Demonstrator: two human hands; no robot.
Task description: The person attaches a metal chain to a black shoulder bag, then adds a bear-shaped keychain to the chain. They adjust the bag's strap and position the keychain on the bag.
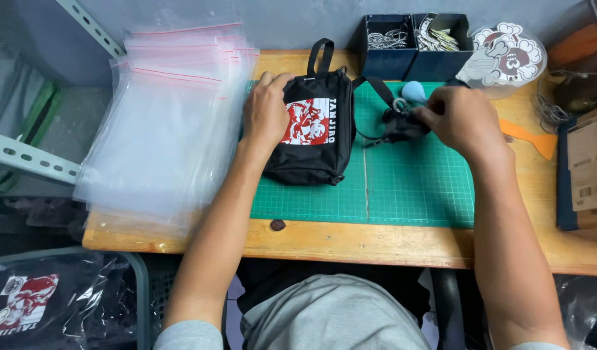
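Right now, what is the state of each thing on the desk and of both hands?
black pouch: lying flat on the green mat, printed side up, under the left hand.
left hand: resting palm down on the pouch.
right hand: fingers pinching the bunched black strap.
black strap: bunched, attached to the pouch.
zip bags: stacked flat, empty.
green mat: flat on the desk.
two dark bins: open, holding small parts.
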